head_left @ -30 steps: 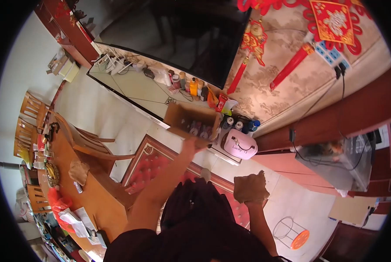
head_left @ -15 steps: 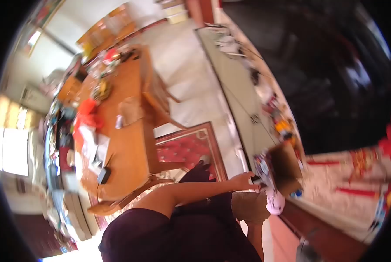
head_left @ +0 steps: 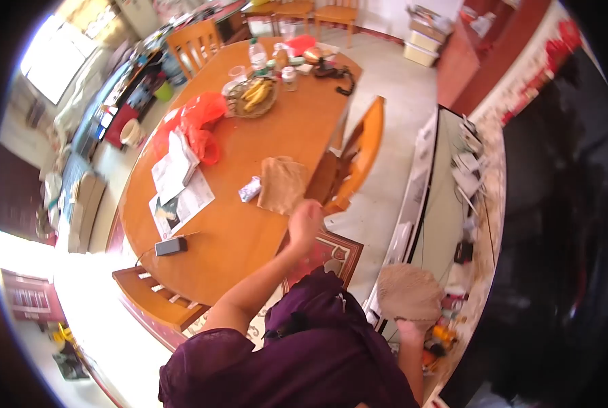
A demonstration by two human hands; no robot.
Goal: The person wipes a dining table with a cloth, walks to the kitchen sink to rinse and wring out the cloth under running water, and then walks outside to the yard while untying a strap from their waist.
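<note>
My left hand (head_left: pixel 306 223) is closed in front of the table's edge, close to the near corner of a brown cloth (head_left: pixel 281 185) that lies on the wooden table (head_left: pixel 232 251). Whether anything is inside those fingers I cannot make out. Beside that cloth is a small white-and-purple packet (head_left: pixel 250 190). Over the TV cabinet at the right, my right hand (head_left: pixel 412 330) grips a second brown cloth (head_left: pixel 410 292), spread out and covering most of the fingers.
A wooden chair (head_left: pixel 359 158) stands against the table's right side, another chair (head_left: pixel 155 297) at its near end. On the tabletop are a red plastic bag (head_left: pixel 198 122), papers, a black box (head_left: pixel 171 246), and a basket with bananas (head_left: pixel 255 95). Several small items line the TV cabinet (head_left: pixel 442 197).
My view has swung toward the table. My left hand has left the cardboard box by the TV cabinet and come over to the table's edge. My right hand keeps its cloth.
</note>
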